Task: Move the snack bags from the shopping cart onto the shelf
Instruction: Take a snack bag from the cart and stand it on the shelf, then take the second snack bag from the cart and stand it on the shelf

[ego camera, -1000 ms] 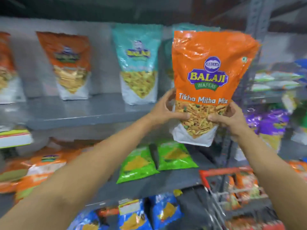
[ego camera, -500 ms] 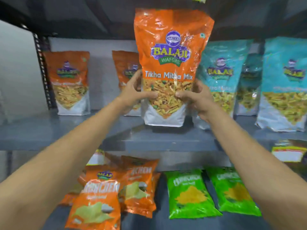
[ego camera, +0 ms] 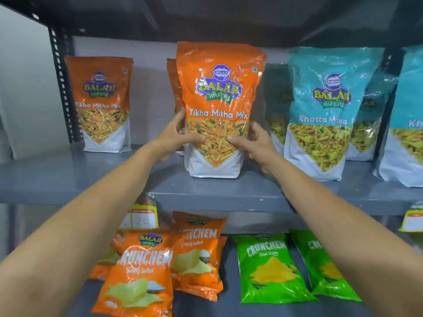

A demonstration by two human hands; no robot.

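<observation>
Standing upright on the grey metal shelf [ego camera: 68, 179], the orange Tikha Mitha Mix bag [ego camera: 217, 106] is gripped at its lower half by both hands: the left hand [ego camera: 176, 138] wraps its left edge, the right hand [ego camera: 254, 143] its right edge, thumbs on the front. Behind the left hand sits another orange bag [ego camera: 174, 88]; right of the right hand stands a teal Khatta Mitha bag [ego camera: 320, 115]. Below the forearms lie Crunchem packets [ego camera: 142, 271].

Dim, soft focus; glare on foil bag [ego camera: 219, 88]; wide-angle bowed edges.
</observation>
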